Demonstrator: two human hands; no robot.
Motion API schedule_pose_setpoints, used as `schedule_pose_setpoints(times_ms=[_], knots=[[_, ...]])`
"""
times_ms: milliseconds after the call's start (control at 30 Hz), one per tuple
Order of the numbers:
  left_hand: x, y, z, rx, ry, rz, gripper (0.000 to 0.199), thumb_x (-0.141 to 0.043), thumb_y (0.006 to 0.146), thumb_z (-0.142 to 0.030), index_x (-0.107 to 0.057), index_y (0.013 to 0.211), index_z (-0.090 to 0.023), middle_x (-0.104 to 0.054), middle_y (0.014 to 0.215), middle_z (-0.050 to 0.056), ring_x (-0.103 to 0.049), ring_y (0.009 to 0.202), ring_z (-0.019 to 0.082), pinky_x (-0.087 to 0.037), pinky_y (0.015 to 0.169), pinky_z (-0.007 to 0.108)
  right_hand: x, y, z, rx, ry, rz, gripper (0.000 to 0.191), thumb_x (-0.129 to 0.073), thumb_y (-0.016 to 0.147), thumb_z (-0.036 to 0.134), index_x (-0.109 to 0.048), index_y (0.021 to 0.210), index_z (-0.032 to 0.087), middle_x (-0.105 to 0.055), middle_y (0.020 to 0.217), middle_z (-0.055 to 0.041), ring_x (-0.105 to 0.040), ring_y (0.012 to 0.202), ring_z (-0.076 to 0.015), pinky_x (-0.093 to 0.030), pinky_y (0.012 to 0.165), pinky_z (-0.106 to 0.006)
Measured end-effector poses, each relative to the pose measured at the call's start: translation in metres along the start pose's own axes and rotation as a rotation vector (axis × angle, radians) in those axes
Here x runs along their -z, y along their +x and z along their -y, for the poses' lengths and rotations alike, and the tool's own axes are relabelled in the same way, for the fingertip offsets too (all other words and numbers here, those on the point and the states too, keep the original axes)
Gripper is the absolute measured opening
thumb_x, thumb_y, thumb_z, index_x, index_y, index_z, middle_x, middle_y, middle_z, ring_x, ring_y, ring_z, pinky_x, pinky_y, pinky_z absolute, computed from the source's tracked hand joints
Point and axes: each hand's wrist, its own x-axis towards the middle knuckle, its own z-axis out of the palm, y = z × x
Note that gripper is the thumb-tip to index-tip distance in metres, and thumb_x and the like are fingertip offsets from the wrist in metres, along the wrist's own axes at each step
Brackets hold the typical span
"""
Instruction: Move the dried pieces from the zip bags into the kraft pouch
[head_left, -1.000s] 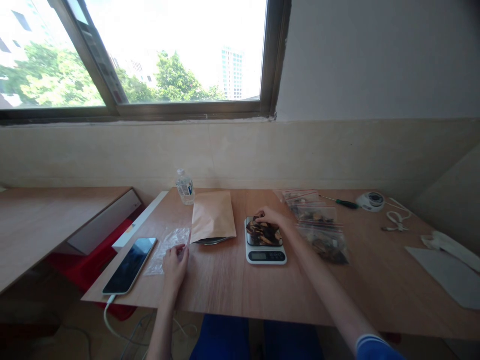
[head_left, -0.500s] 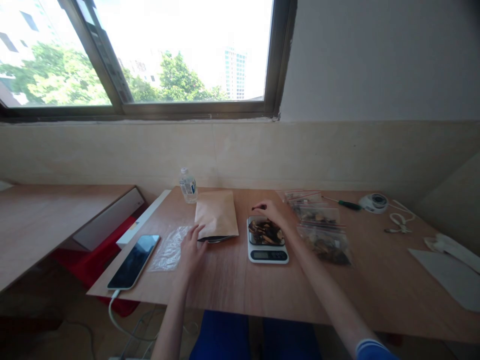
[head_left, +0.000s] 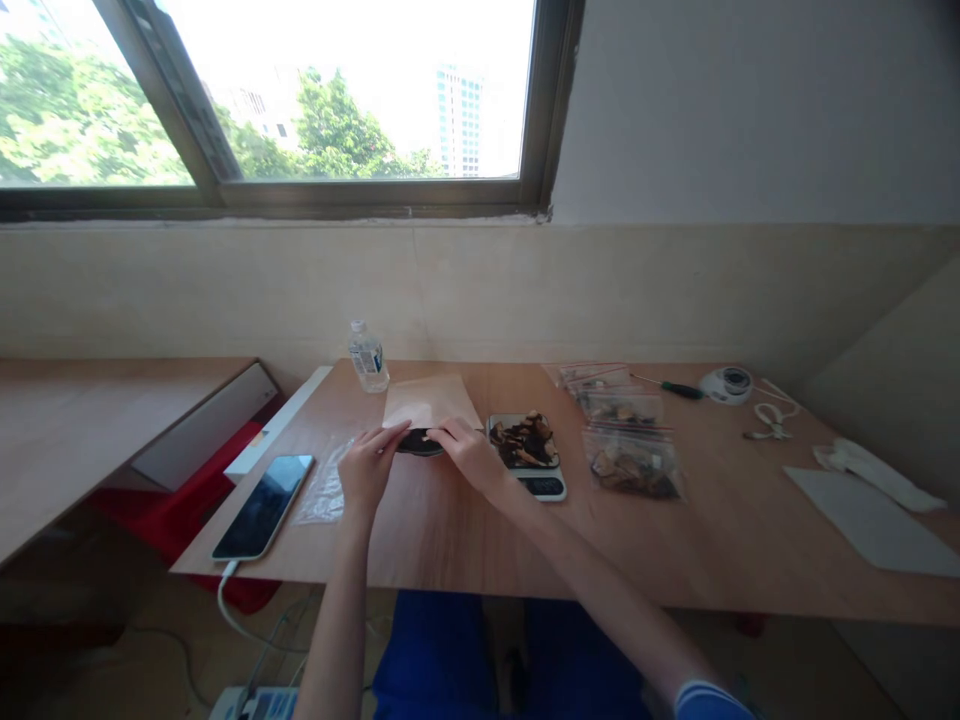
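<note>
The brown paper bag [head_left: 429,397] lies on the table with its dark mouth facing me, somewhat spread. My left hand [head_left: 367,462] pinches the left side of that mouth. At its right side my right hand [head_left: 466,450] grips the edge; whether a small piece is also between its fingers is too small to tell. Just right of the bag, a white digital scale [head_left: 551,486] carries a tray of dark dried slices [head_left: 523,440]. My right forearm partly covers the scale's front.
Zip bags of dried pieces [head_left: 634,465], a green screwdriver [head_left: 681,389] and a white camera [head_left: 726,384] are at right. A bottle [head_left: 369,358], clear plastic bag [head_left: 324,492] and cabled phone [head_left: 264,508] stand or lie left. White paper [head_left: 862,520] is far right.
My right hand has moved left from above the scale to the paper bag. My left hand now grips the bag's mouth, which has been lifted and opened wider. The view has shifted slightly.
</note>
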Motion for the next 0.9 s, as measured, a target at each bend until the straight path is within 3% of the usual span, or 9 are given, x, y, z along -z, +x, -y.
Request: schedule_pose_setpoints(times_ms=[200,300,500,700,900], knots=[[0.013,0.004,-0.008,-0.004,-0.142,-0.101,0.028,-0.051,0.083,-0.041,-0.069,0.098,-0.027,-0.069,0.087,0.002,-0.060,0.079,0.016,-0.044,0.066,0.024,-0.006,0.003,0.016,0.105,-0.228,-0.157,0.028,-0.038,0.091,0.011,-0.061,0.107,0.012,-0.063,0.098,-0.0102,-0.058,0.091,-0.0185,-0.049,0.083,-0.028],[0.018,0.007,-0.013,0.006,-0.178,-0.115,0.026,-0.053,0.082,-0.040,-0.069,0.097,-0.027,-0.069,0.084,0.001,-0.060,0.076,0.015,-0.045,0.065,0.024,-0.005,0.006,0.021,0.138,-0.256,-0.175,0.028,-0.037,0.091,0.011,-0.061,0.107,0.013,-0.063,0.099,-0.0088,-0.058,0.091,-0.0171,-0.048,0.085,-0.027],[0.021,0.013,-0.020,0.040,-0.196,-0.149,0.025,-0.054,0.080,-0.041,-0.071,0.092,-0.026,-0.069,0.080,0.001,-0.059,0.066,0.013,-0.045,0.060,0.024,0.008,0.020,0.020,-0.022,-0.235,-0.028,0.020,-0.045,0.088,0.009,-0.063,0.095,0.014,-0.063,0.090,-0.0071,-0.058,0.088,-0.0191,-0.050,0.077,-0.028],[0.019,0.015,-0.021,-0.003,-0.137,-0.182,0.026,-0.053,0.081,-0.040,-0.072,0.089,-0.024,-0.069,0.081,0.002,-0.060,0.072,0.015,-0.045,0.063,0.025,0.009,0.031,0.028,-0.089,-0.215,0.130,0.023,-0.044,0.087,0.005,-0.061,0.099,0.013,-0.063,0.097,-0.0088,-0.058,0.091,-0.0199,-0.050,0.077,-0.029],[0.016,0.011,-0.015,0.023,-0.098,-0.182,0.027,-0.052,0.082,-0.041,-0.070,0.093,-0.025,-0.069,0.083,0.002,-0.059,0.070,0.014,-0.042,0.059,0.023,0.009,0.021,0.030,-0.023,-0.124,0.100,0.026,-0.043,0.089,0.010,-0.057,0.109,0.014,-0.062,0.104,-0.0093,-0.056,0.097,-0.0198,-0.046,0.085,-0.032]])
